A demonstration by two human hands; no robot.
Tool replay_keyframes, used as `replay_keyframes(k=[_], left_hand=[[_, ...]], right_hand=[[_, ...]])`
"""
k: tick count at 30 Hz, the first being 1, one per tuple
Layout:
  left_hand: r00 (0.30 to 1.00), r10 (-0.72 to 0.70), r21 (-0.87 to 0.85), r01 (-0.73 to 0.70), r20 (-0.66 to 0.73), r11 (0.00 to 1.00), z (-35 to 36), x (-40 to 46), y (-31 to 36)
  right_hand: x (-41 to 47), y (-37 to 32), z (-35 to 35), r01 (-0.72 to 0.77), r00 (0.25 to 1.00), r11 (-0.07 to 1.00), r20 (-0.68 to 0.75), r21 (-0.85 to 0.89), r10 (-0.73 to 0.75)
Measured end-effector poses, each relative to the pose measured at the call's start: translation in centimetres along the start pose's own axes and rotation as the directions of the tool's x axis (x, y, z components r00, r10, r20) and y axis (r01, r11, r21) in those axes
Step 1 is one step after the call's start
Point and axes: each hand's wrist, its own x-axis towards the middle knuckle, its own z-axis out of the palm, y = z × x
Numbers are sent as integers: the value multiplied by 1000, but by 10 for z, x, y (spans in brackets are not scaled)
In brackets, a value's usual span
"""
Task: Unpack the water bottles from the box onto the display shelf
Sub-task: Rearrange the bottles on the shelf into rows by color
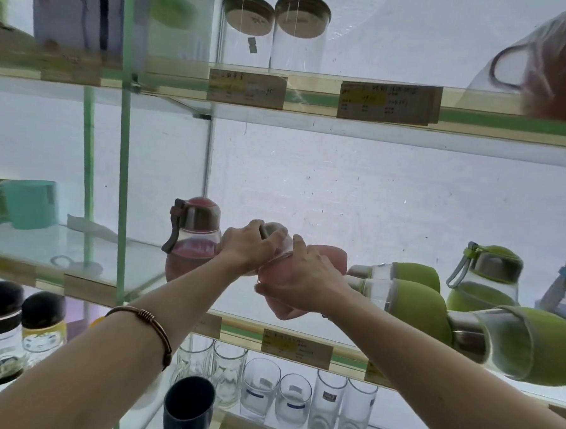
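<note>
Right now I see my left hand (250, 245) curled over the cap end of a pink-sleeved water bottle (299, 280), and my right hand (299, 280) wrapped round its soft sleeve, tilting it above the glass display shelf (76, 252). Just left stands an upright pink bottle (193, 239), clear-walled with a metal collar. To the right lie green-sleeved bottles (415, 296) on their sides. Below, clear empty tumblers (293, 398) stand in a row.
</note>
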Motion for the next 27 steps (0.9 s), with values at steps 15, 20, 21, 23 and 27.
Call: replay_keyframes(k=[15,20,21,23,27], left_hand=[[997,3,-612,45,77,789,-28,-24,12],[989,147,-481,-132,-7,866,-48,-42,12],[980,194,-436,-189,-34,880,-51,-46,13],[959,276,-332,-282,-67,900,-55,-51,12],[921,377,-155,-389,-99,908,-54,-54,3]], right_hand=[[-16,-4,-2,-130,985,965,-79,228,151],[-21,-5,2,-21,988,934,-136,357,74],[-22,-6,2,-9,989,922,-135,388,67],[-23,-8,3,7,991,899,-122,438,51],[-23,-13,7,23,998,887,-62,461,6]])
